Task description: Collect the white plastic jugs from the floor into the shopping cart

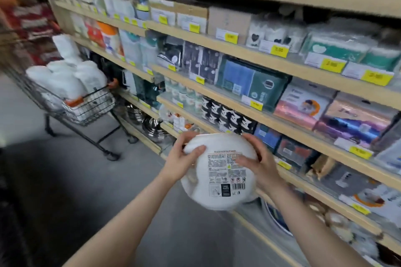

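Head view | left hand, right hand grip jug | shelves right | cart ahead-left

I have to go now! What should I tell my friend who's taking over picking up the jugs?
Left hand and right hand both grip one white plastic jug, label side up, held in the air beside the shelves.
Shopping cart stands ahead to the left, already piled with white jugs.
Left: carry this jug to the cart and put it in. No more jugs show on the floor here.
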